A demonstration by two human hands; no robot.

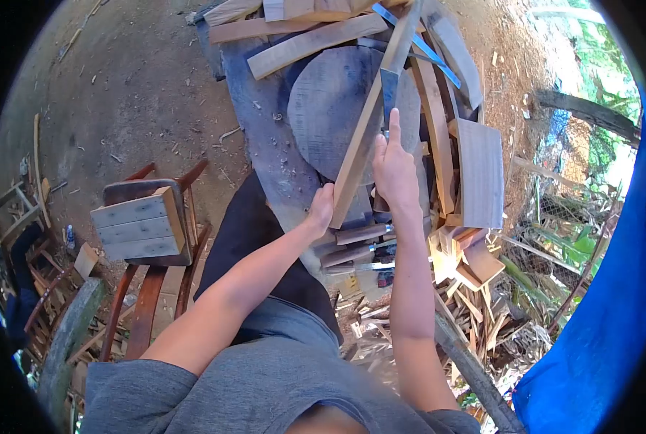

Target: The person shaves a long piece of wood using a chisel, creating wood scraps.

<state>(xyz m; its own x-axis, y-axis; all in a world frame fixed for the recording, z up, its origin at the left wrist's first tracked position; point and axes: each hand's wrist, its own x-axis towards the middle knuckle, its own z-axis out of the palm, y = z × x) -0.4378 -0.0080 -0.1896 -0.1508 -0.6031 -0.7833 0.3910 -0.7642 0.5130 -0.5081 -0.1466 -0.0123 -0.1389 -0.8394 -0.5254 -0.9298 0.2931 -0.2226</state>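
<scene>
A long, squared wooden bar (357,155) slants up and away across the workbench. My left hand (321,210) is closed at its near end, with the fingers partly hidden by the wood. My right hand (397,170) grips what looks like a chisel (389,90), its handle hidden in the palm. The index finger points up along the broad, shiny blade. That blade has a square end and lies against the bar's right side. Under the bar sits a round wooden block (330,101) on the grey bench top (268,145).
Several wood pieces (315,47) and a blue strip (428,50) crowd the bench's far side. Wooden-handled tools (359,235) lie at its near edge. A stool (145,217) carrying a plank box stands left. Wood scraps (475,311) and a blue tarp (583,347) are right.
</scene>
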